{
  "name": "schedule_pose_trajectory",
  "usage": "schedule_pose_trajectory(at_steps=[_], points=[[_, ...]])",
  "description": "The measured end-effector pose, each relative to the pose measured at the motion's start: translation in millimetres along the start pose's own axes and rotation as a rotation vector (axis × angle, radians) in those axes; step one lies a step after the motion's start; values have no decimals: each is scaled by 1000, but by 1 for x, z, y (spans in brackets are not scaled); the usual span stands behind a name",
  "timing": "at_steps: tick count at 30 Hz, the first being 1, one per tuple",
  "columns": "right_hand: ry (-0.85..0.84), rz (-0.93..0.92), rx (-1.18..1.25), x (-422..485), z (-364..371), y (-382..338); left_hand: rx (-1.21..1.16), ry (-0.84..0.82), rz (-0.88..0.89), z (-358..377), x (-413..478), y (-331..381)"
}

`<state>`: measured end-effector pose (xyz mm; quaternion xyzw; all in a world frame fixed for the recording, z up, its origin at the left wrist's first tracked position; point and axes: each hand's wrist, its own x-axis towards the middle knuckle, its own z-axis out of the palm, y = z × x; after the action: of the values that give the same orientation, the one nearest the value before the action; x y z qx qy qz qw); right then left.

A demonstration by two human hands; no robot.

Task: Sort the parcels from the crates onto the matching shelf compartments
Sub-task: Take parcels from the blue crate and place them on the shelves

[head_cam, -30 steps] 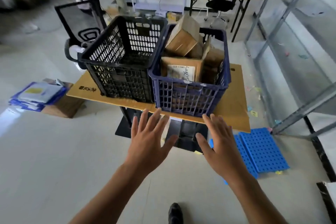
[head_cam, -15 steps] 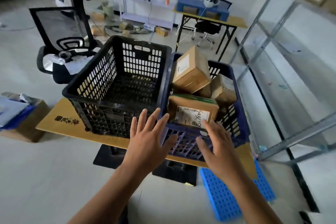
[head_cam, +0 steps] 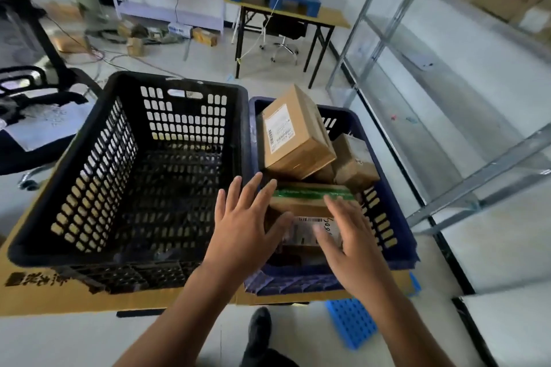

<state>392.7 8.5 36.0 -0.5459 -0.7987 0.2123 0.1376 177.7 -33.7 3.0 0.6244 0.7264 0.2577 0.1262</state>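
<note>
Brown cardboard parcel with green tape (head_cam: 301, 202), at the near end of the blue plastic crate (head_cam: 298, 272).
I see my left hand (head_cam: 241, 226) and right hand (head_cam: 351, 244) either side of it, fingers straight and spread, gripping nothing.

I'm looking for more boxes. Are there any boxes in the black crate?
No, the black crate shows only its bare mesh floor, while the boxes sit in the blue crate beside it.

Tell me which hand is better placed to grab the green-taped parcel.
Probably right: the right hand lies over the green-taped parcel, on its label; the left hand reaches only its edge.
</note>
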Motion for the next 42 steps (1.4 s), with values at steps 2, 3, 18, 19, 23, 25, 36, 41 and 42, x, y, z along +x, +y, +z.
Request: schedule_pose_trajectory(at_steps=[2, 3, 18, 19, 23, 25, 36, 41, 42], points=[[10, 12, 42, 18, -2, 5, -5, 3, -8, 2, 24, -4], [16, 10, 73, 27, -3, 7, -12, 7, -17, 1, 37, -5], [29, -47, 286, 181, -24, 38, -259, -171, -175, 29, 148, 8], [27, -60, 297, 189, -24, 40, -264, -159, -178, 31, 147, 10], [-40, -36, 417, 212, -29, 45, -304, -99, -201, 35, 145, 16], [-47, -52, 452, 218, -30, 48, -353, -59, -186, 34, 145, 20], [-102, -52, 791, 220, -38, 57, -363, -4, -34, 18, 159, 46], [-112, -60, 883, 212, -34, 59, -516, 136, -138, 17, 160, 39], [-92, -58, 931, 209, -33, 60, -541, 164, -191, 16, 159, 36]])
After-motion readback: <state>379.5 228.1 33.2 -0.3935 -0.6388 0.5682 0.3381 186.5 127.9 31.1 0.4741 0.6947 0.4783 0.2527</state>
